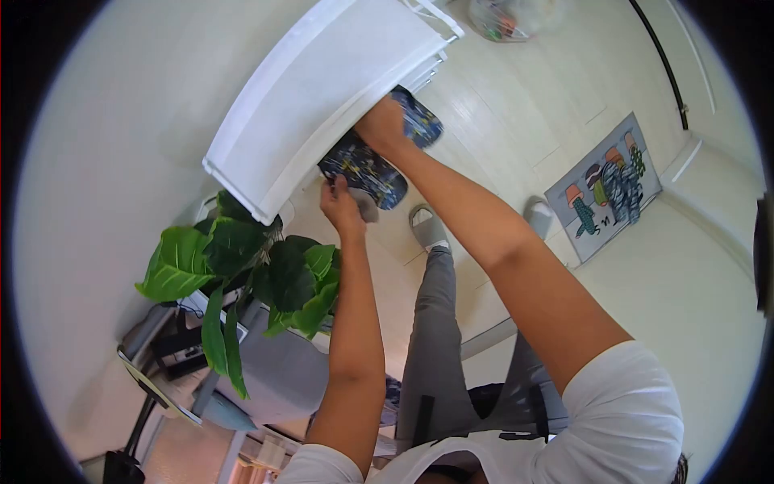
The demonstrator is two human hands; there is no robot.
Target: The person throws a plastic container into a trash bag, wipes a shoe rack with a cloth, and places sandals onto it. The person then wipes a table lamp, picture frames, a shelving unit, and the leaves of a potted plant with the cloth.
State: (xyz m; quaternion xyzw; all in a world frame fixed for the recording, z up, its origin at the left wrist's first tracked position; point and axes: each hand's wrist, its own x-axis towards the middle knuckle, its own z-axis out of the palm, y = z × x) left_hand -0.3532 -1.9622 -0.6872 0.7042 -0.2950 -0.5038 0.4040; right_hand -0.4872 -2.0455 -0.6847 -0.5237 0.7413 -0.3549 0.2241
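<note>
A dark blue patterned item (pixel 367 171), speckled with white and yellow, hangs at the front edge of a white fabric-covered rack (pixel 314 89). My right hand (pixel 382 125) reaches over its upper part, against the rack's edge; its fingertips are hidden. At the item's lower left edge is my left hand (pixel 343 206), fingers bent and pinching that edge. A small grey piece (pixel 366 205) shows beside my left palm, and I cannot make out what it is.
A leafy green plant (pixel 290 274) stands left of my left forearm. A mat with cactus pictures (pixel 601 194) lies on the floor at the right, with a striped cloth on it. A clear plastic bag (pixel 512 20) sits at the top.
</note>
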